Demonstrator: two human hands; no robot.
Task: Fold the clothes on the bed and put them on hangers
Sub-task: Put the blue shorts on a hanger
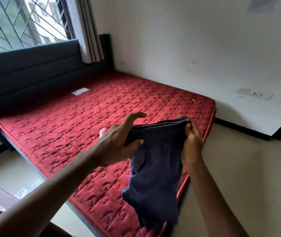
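We see a dark blue soft cloth garment (155,161) held up in the air over the near part of the red quilted mattress (78,127). The left hand (117,141) holds its top left edge: the thumb presses the cloth to the palm while the fingers (136,115) stick out straight. The right hand (191,142) pinches the top right corner between thumb and fingers. The top edge is pulled flat between both hands and the rest hangs down in loose folds.

A small white label (80,91) lies on the mattress near the dark grey padded headboard (25,74); its writing is too small for us to read. A little red and white thing (103,131) peeks out from behind the left hand, and we cannot tell what it is.

The mattress fills the corner of the room, close to a white wall (187,40) with a white switch plate (255,95). Above the headboard is a window with a metal grille (20,21) and a grey curtain (90,31). The floor (247,168) is pale and smooth
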